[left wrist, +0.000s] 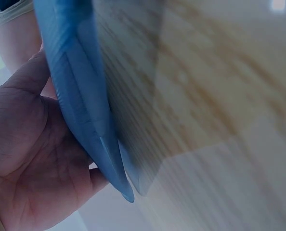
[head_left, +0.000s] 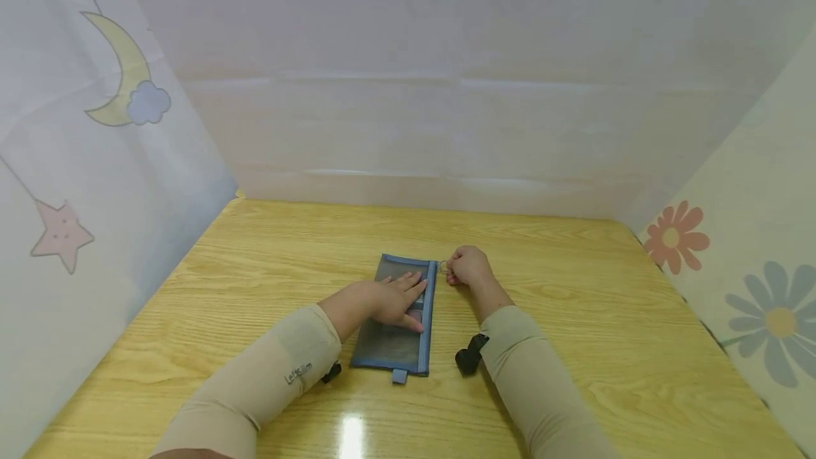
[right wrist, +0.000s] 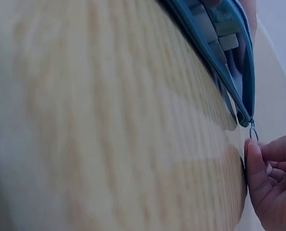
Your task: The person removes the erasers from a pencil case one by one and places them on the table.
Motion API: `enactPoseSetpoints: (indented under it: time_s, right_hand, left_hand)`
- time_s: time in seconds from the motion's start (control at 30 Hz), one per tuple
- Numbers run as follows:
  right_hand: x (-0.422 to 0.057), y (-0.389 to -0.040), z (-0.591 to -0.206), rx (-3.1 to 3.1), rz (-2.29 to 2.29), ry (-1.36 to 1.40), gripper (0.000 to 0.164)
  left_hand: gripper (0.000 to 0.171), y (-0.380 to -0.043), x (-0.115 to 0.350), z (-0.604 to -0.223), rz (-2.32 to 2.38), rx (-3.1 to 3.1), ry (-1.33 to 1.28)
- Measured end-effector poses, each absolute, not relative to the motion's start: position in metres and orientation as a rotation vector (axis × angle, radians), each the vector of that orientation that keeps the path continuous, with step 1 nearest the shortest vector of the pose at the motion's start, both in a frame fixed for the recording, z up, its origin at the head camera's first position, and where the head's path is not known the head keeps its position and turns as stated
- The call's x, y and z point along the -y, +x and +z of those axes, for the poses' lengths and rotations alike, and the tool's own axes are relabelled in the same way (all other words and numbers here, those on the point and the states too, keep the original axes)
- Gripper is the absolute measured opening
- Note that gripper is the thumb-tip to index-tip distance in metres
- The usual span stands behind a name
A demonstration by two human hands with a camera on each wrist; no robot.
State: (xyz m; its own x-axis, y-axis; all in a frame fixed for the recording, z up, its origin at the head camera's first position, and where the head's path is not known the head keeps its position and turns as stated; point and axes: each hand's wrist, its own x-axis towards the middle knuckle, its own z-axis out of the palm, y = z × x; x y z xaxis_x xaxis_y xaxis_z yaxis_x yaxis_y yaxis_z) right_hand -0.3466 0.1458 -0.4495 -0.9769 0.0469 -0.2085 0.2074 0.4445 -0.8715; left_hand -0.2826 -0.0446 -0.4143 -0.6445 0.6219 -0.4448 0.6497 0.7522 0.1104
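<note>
Pouch (head_left: 392, 342) is lying on table (head_left: 554, 268): grey see-through mesh (head_left: 376, 353), blue trim, zip (head_left: 428, 321) running along right edge, tab (head_left: 399, 377) at near end. Left hand (head_left: 390, 301) is pressing it, fingers spread; right hand (head_left: 469, 267) is pinching ring (head_left: 443, 268), far right corner.

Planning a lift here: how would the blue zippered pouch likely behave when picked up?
The blue zippered pouch would probably sag, since its see-through panel looks thin. The pale blocky item visible inside might shift. Lying broad side down on the table, it seems unlikely to roll.
</note>
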Motion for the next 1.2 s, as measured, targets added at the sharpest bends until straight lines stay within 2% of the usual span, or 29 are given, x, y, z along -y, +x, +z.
enactPoseSetpoints:
  time_s: [1.2]
  right_hand:
    - [-0.159, -0.35, -0.453, -2.497, -1.524, 0.21, 0.013]
  left_hand:
    - [0.088, -0.282, 0.046, -0.415, -0.06, -2.508, 0.948]
